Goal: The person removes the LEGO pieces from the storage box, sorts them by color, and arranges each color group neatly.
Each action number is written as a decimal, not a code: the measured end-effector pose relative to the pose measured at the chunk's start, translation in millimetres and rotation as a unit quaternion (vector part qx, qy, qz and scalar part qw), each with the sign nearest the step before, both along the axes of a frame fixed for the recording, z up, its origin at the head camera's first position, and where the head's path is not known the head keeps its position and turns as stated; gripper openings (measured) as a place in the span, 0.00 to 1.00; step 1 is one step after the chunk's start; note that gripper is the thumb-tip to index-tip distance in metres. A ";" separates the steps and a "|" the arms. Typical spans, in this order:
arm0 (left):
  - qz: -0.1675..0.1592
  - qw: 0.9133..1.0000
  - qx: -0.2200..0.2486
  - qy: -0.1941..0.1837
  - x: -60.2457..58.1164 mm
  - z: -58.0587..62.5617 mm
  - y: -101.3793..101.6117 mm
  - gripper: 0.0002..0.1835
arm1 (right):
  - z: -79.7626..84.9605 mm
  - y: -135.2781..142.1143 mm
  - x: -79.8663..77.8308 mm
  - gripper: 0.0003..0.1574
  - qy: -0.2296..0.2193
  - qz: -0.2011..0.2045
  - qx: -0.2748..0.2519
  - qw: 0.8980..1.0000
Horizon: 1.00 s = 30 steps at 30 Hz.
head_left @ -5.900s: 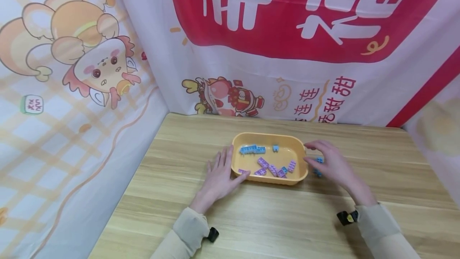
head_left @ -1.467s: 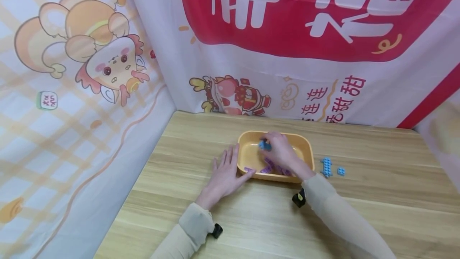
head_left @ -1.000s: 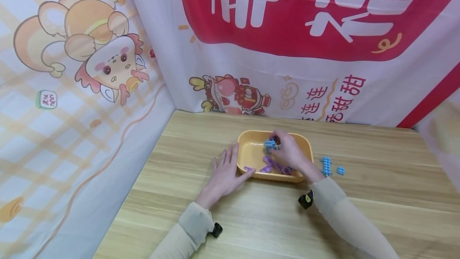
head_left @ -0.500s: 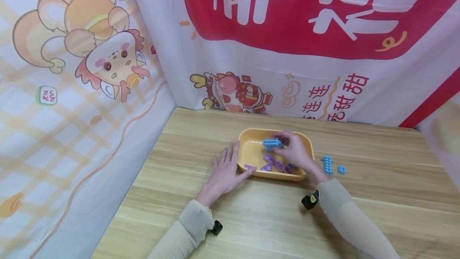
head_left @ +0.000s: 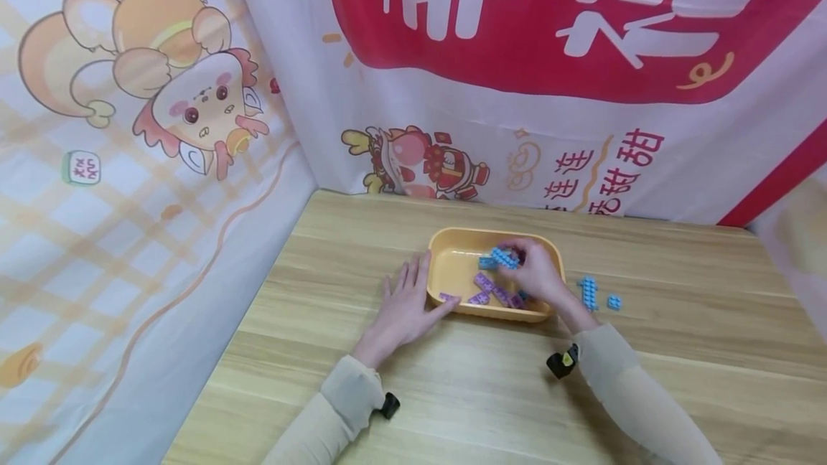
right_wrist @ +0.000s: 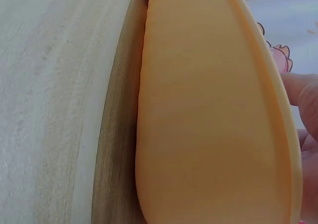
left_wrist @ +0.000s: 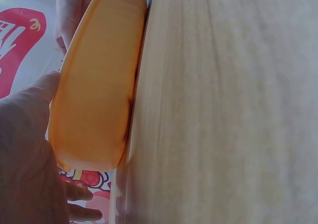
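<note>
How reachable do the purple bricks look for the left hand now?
Likely yes: the left hand rests against the tray, and the purple bricks inside lie mostly uncovered; the right hand, holding blue bricks, leaves the left side free.

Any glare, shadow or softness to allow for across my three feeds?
Head: bright, small glint in the tray, pale sheen on the table, held blue bricks slightly soft; left wrist: dimmer, hazy, table grain soft; right wrist: dull, dark shadow on the table along the tray's base.

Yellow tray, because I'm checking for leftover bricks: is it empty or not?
Not empty: the head view shows several purple bricks lying inside the tray, mostly towards its near side.
</note>
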<state>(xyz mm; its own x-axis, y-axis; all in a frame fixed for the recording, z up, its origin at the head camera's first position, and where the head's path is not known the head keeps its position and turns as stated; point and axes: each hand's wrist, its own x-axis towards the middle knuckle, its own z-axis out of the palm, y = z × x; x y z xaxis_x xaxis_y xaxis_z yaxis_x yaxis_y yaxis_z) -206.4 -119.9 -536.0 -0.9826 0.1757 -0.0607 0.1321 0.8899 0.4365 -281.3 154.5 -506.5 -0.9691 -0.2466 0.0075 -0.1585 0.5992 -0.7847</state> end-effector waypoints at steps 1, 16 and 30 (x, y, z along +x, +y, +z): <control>0.001 1.000 -0.001 -0.001 0.0 0.1 0.0 0.63 | 0.2 0.5 0.0 0.34 -0.005 -0.001 0.002 1.000; 0.002 1.000 0.005 -0.001 -0.9 -1.5 -0.2 0.64 | 4.2 7.7 3.9 0.34 -0.024 -0.047 -0.046 0.998; 0.000 1.000 0.003 -0.005 -0.8 0.2 0.1 0.64 | 2.4 15.5 10.0 0.27 0.010 -0.003 -0.042 0.999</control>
